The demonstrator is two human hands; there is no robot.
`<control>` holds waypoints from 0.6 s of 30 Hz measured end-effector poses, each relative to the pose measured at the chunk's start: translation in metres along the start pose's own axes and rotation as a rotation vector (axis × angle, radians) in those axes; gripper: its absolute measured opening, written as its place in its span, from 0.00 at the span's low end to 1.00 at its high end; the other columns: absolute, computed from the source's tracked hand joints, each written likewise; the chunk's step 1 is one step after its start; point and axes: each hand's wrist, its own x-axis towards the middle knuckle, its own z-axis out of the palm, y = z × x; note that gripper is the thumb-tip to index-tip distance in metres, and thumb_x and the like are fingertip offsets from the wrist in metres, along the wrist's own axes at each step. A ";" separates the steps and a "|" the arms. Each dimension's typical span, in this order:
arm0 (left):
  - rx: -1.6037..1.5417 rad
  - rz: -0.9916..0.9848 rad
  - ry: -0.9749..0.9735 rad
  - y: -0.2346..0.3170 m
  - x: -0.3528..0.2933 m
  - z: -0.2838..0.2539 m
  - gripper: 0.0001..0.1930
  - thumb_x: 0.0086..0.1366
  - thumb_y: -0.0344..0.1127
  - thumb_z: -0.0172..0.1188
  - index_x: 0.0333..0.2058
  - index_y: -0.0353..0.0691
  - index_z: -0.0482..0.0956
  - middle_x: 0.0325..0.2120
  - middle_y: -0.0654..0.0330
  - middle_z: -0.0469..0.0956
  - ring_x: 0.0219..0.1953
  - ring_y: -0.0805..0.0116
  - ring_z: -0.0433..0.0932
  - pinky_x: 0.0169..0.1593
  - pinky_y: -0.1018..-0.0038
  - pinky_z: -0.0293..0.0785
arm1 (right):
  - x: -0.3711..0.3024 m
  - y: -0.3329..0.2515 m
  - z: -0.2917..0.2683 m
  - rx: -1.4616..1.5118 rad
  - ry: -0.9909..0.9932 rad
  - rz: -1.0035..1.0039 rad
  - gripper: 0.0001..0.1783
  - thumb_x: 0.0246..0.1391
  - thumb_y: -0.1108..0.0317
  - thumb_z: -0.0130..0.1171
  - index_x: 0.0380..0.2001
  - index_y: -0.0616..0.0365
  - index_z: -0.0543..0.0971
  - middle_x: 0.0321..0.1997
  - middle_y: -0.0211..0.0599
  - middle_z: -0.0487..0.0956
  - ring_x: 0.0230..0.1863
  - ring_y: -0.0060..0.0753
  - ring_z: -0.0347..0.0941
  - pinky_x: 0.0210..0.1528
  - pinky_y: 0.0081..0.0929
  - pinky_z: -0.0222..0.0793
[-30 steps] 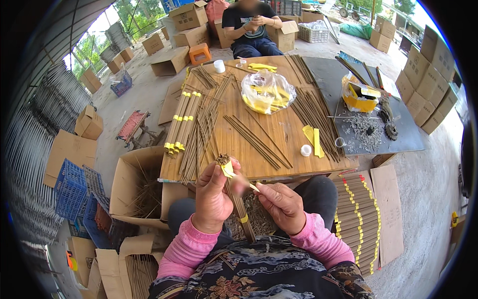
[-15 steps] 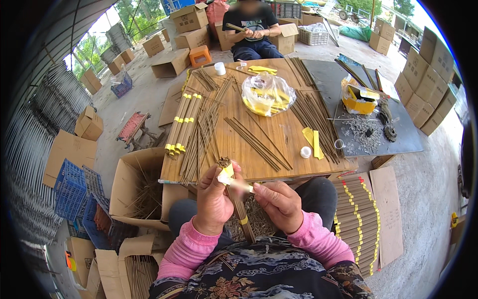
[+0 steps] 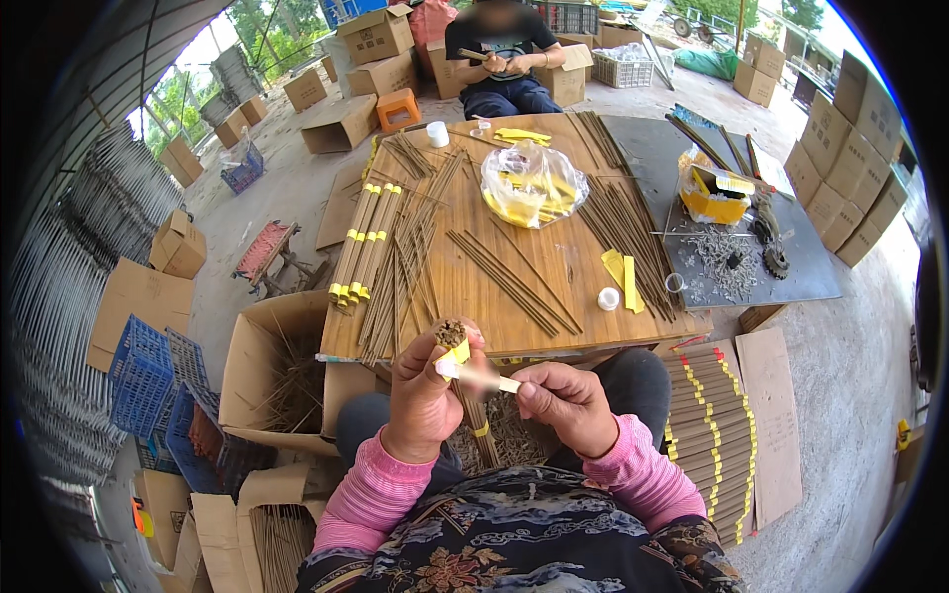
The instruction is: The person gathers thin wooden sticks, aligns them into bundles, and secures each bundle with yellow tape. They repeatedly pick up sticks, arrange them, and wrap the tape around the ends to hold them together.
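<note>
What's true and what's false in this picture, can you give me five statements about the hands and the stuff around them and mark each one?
1. The left hand grips a stick bundle. True.
2. The right hand holds scissors. False: it pinches a pale strip.
3. The sleeves are pink. True.
4. The clear bag lies on the floor. False: it is on the wooden table.
5. The stool is blue. False: it is orange.

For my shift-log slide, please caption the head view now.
Left grip holds a yellow-banded bundle of thin brown sticks while right grip pinches a pale strip, at a wooden table.
</note>
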 end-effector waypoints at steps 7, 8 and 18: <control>-0.028 -0.008 -0.014 0.003 0.001 0.002 0.18 0.58 0.44 0.56 0.37 0.31 0.73 0.35 0.56 0.69 0.23 0.72 0.69 0.26 0.78 0.65 | -0.002 -0.002 -0.002 0.050 -0.026 0.034 0.11 0.57 0.69 0.50 0.39 0.64 0.74 0.23 0.23 0.71 0.25 0.11 0.64 0.27 0.10 0.61; -0.023 0.003 -0.041 0.003 0.002 0.004 0.18 0.59 0.43 0.56 0.38 0.32 0.73 0.34 0.58 0.70 0.24 0.73 0.69 0.26 0.80 0.65 | -0.002 -0.001 -0.003 0.056 -0.022 0.028 0.11 0.57 0.69 0.50 0.39 0.64 0.74 0.23 0.23 0.71 0.24 0.11 0.64 0.27 0.10 0.61; -0.064 0.011 -0.017 0.003 0.002 0.002 0.16 0.60 0.42 0.54 0.39 0.33 0.73 0.35 0.57 0.70 0.26 0.73 0.70 0.29 0.80 0.67 | -0.002 -0.001 -0.003 0.177 -0.071 0.118 0.11 0.57 0.69 0.49 0.38 0.64 0.74 0.22 0.23 0.70 0.24 0.12 0.62 0.26 0.11 0.59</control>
